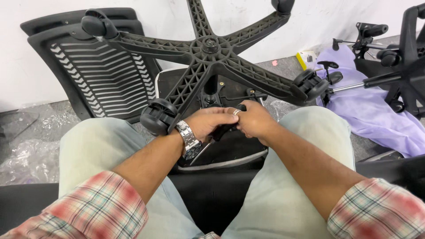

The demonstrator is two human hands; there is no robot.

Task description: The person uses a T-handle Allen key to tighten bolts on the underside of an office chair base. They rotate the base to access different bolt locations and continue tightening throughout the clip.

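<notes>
A black lever handle (225,129) is gripped between both hands, low over the upturned seat pan (230,155) that lies between the knees. The left hand (208,124) is closed around the handle's lower end, and the right hand (254,120) is wrapped over its upper end, so little of the handle is seen. Just above the grip, the gas column (211,90) is seen rising to the hub of the five-star base (208,46). One caster (158,117) is found just to the left of the grip, close to the wristwatch (189,139); another caster (311,84) is found further off to the upper right. A finger could be pinched against the mechanism if the handle is forced. The top-heavy base could be tipped toward the knees by a hard sideways pull.
</notes>
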